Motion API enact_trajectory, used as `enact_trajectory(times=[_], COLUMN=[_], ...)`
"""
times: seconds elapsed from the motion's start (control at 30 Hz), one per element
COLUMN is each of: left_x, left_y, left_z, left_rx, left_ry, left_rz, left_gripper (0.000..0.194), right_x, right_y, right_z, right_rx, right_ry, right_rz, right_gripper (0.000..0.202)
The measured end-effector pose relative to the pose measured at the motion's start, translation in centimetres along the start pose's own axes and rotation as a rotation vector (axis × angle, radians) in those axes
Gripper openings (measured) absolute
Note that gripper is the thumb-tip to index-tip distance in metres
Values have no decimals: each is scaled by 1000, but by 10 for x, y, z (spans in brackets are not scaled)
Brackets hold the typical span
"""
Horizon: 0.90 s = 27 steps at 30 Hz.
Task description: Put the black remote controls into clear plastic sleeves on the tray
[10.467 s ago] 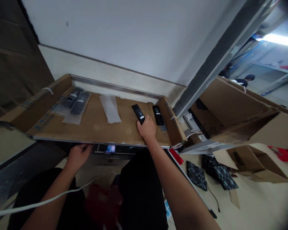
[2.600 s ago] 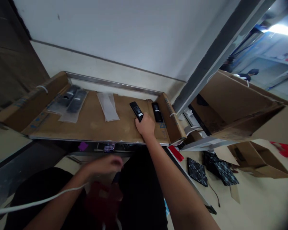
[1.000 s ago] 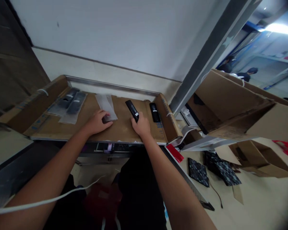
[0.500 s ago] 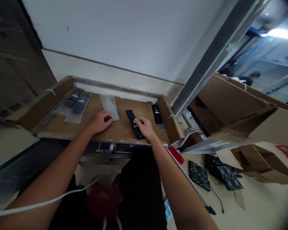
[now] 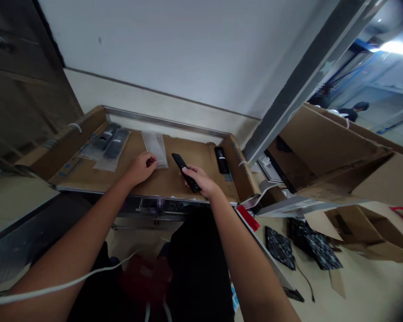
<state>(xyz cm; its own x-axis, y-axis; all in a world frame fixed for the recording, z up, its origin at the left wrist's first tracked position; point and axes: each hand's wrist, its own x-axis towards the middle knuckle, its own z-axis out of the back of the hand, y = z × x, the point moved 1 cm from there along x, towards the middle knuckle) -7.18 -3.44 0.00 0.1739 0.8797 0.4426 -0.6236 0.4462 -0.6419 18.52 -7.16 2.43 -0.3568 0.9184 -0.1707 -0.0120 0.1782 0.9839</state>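
Note:
My right hand (image 5: 201, 180) grips a black remote control (image 5: 177, 160) near its lower end, thumb on top and fingers round the far side. My left hand (image 5: 143, 167) has its fingers curled together at the lower edge of some clear plastic sleeves (image 5: 154, 145); whether it pinches anything is hidden. Another black remote (image 5: 222, 162) lies by the right side of the cardboard-lined tray (image 5: 121, 181). At the tray's left lie bagged remotes (image 5: 113, 147) in clear sleeves.
Cardboard boxes (image 5: 336, 152) stand at the right, beside a slanting metal post (image 5: 289, 80). Dark patterned packages (image 5: 280, 247) lie on the floor. A white cable (image 5: 87, 273) crosses my left forearm. Other people sit in the far right background.
My right hand has wrapped its fingers around the remote, which is now tilted off the tray. My left hand is nearly unmoved. The view has shifted slightly.

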Motion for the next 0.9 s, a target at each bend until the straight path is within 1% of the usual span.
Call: enact_trajectory(times=[0.07,0.13,0.23,0.4,0.63,0.77,0.9], left_x=[0,0,0,-1,-2,-2,-3], left_y=[0,0,0,0,-4,-5,-5], left_z=[-1,-1,-2,-1,2,3,3], left_rx=[-4,-8,0,-30,-78,-90,-78], left_ry=[-7,-3,12,32,18,17,23], left_rz=[-7,-11,-12,-45,-48,-65,-76], left_gripper=[15,14,14,16,16,18,18], right_x=[0,2,6,11,11,12,10], right_y=[2,2,1,1,3,3,4], right_z=[-1,-3,-4,-7,-12,-11,-11], right_rx=[-55,-131,-204,-229,-163,-157,-176], right_ry=[133,241,320,290,198,172,179], right_rz=[29,25,-11,-65,-91,-83,-52], right_gripper=[45,42,39,46,60,77,79])
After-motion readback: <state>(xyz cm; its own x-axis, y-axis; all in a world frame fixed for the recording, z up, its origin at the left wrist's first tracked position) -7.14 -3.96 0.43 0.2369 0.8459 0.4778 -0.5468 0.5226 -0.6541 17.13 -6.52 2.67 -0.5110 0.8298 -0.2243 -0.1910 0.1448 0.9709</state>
